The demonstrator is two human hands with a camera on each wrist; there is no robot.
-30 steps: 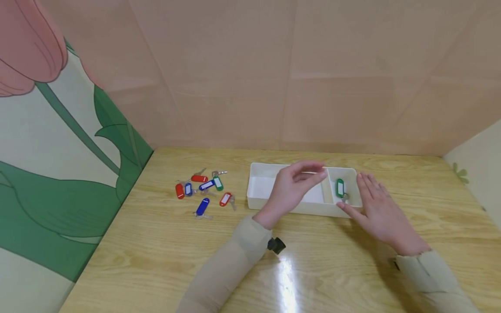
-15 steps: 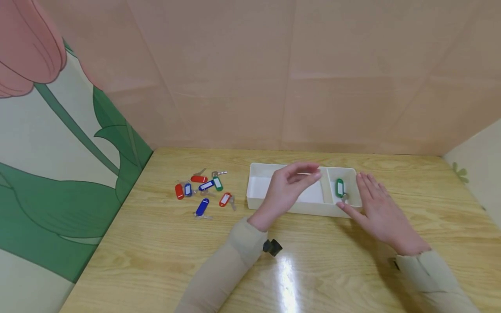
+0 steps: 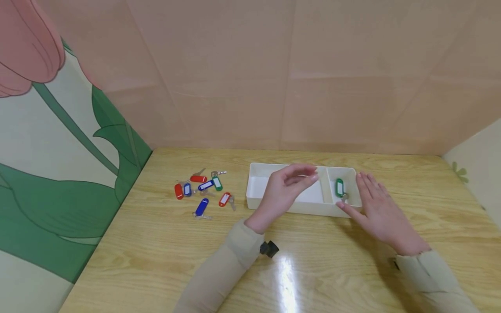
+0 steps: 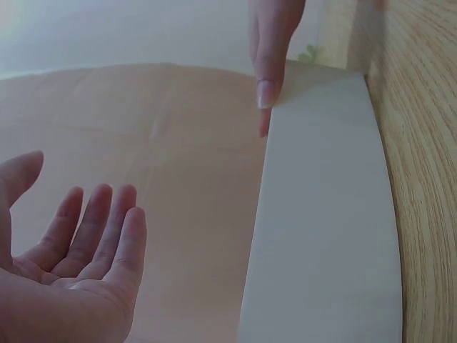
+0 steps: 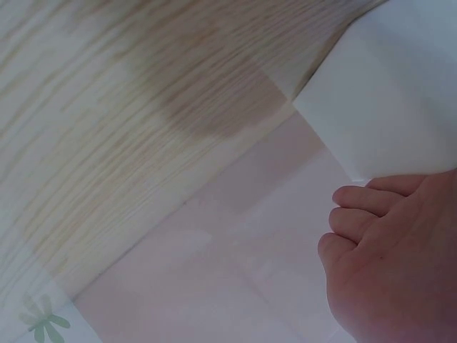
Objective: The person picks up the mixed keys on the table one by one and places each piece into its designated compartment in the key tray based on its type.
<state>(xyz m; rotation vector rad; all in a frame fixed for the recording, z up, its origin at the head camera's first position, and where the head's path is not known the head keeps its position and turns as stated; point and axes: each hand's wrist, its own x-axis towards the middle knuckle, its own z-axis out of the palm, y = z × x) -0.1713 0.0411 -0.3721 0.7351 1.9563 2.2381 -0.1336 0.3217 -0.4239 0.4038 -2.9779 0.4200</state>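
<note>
Working from afar over a wood-grain table [image 3: 137, 261], I've got a long white box [image 3: 313, 208] toward the back, split by a divider [image 3: 325, 189]. Looks like light, stiff plastic, so it'd probably skid easily; I'd hold it by the end walls. Right hand [image 3: 379, 213] lies along its right end, fingers straight, thumb at the near rim. Left hand [image 3: 279, 189] hangs over the bigger compartment [image 3: 258, 184], fingers loosely bent, thumb well apart in the left wrist view, gripping nothing. One green tag [image 3: 339, 188] lies in the small right compartment [image 3: 350, 180]; well left on the table are three red tags [image 3: 225, 199], three blue tags [image 3: 202, 207] and a second green tag [image 3: 217, 183]. My guess: hard, light, kinda slippery, so pinch the long edges, not the thin keys [image 3: 232, 202], which could snag.
</note>
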